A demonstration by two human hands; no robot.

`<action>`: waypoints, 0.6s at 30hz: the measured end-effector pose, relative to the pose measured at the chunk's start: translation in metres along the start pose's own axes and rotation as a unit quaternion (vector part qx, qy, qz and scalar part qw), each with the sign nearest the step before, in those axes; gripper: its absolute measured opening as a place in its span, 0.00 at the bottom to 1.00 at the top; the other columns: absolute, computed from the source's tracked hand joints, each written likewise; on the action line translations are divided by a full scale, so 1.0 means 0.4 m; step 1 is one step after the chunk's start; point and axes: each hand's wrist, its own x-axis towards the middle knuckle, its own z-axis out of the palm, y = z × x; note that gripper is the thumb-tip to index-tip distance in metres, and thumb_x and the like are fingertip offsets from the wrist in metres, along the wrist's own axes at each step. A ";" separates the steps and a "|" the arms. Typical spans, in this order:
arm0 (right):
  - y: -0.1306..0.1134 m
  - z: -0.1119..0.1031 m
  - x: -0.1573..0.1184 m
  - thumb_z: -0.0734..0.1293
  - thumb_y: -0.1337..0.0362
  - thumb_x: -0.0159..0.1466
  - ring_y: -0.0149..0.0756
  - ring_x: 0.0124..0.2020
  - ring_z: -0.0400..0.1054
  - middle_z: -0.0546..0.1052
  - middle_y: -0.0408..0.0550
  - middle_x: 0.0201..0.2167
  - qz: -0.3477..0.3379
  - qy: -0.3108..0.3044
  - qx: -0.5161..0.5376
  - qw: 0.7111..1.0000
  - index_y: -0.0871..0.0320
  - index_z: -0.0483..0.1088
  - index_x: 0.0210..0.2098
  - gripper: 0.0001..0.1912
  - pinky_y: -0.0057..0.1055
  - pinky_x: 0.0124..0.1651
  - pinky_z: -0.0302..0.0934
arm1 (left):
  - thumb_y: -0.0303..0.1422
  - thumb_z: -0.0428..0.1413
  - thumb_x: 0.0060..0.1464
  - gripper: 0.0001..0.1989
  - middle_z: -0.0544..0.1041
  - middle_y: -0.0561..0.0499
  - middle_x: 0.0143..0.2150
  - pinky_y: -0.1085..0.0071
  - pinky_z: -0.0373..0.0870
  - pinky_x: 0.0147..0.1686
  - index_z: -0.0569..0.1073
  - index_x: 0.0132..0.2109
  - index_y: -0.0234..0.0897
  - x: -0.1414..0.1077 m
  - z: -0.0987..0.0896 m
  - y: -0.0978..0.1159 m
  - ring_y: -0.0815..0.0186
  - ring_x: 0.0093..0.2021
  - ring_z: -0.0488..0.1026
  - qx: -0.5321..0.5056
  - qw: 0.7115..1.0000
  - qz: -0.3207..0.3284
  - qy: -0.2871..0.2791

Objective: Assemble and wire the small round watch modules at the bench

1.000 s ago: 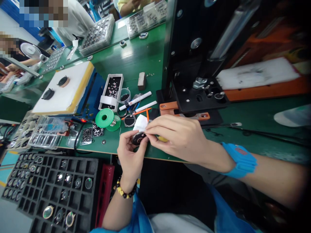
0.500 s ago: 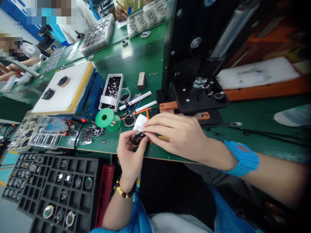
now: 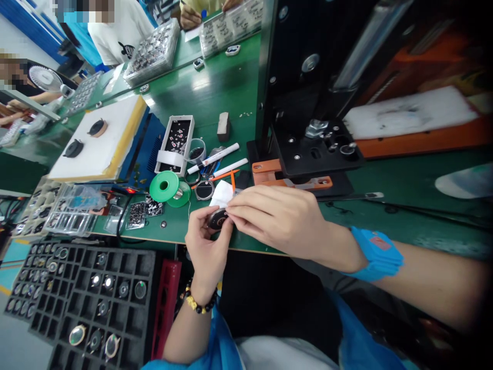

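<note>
black disc (image 3: 217, 219), perhaps a watch body, sits pinched between the thumb and curled fingers of the left hand (image 3: 206, 252), just above the front edge of the green bench (image 3: 215, 103). the right hand (image 3: 277, 221) comes in from the side with its fingers pressed together, their tips (image 3: 231, 209) at the disc's rim; whether they pinch something small there, i cannot tell. a white tissue (image 3: 221, 194) lies just beyond them, beside a round watch case (image 3: 204, 190), with a green tape reel (image 3: 165, 186) and white markers (image 3: 213, 158) nearby. below the bench, a black foam tray (image 3: 96, 303) holds round parts in its cells. a black press fixture (image 3: 318, 151) stands to the right. the risk, as i judge it, is a slip: with so small a grip and the edge so close, the disc could drop off the bench, and bare fingertips could smudge or scratch its face. a bead bracelet (image 3: 198, 303) and blue wristband (image 3: 377, 254) are worn, but the red mark on the band is unreadable, and no brand or writing can be read anywhere.
</note>
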 end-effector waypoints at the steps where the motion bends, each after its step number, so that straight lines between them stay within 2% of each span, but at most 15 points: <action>1: 0.000 -0.001 0.000 0.68 0.69 0.71 0.36 0.40 0.78 0.84 0.46 0.41 0.002 0.000 -0.001 1.000 0.62 0.79 0.40 0.07 0.34 0.36 0.69 | 0.35 0.68 0.58 0.14 0.80 0.50 0.41 0.76 0.78 0.34 0.76 0.48 0.39 0.000 0.000 0.001 0.67 0.37 0.81 -0.001 1.000 0.001 0.000; 10: 0.004 -0.009 0.006 0.66 0.69 0.71 0.36 0.40 0.78 0.84 0.45 0.40 0.040 -0.010 0.021 0.999 0.59 0.78 0.38 0.08 0.30 0.39 0.68 | 0.36 0.69 0.57 0.15 0.80 0.50 0.41 0.76 0.78 0.33 0.75 0.48 0.39 0.006 -0.001 0.012 0.66 0.37 0.81 -0.010 1.000 -0.003 0.002; 18: 0.012 -0.013 0.011 0.66 0.68 0.71 0.37 0.40 0.78 0.84 0.46 0.42 0.045 -0.006 0.050 0.998 0.58 0.79 0.40 0.08 0.32 0.42 0.71 | 0.36 0.69 0.57 0.15 0.80 0.50 0.40 0.75 0.79 0.33 0.75 0.48 0.39 0.006 0.000 0.012 0.66 0.37 0.81 -0.016 1.000 -0.011 0.001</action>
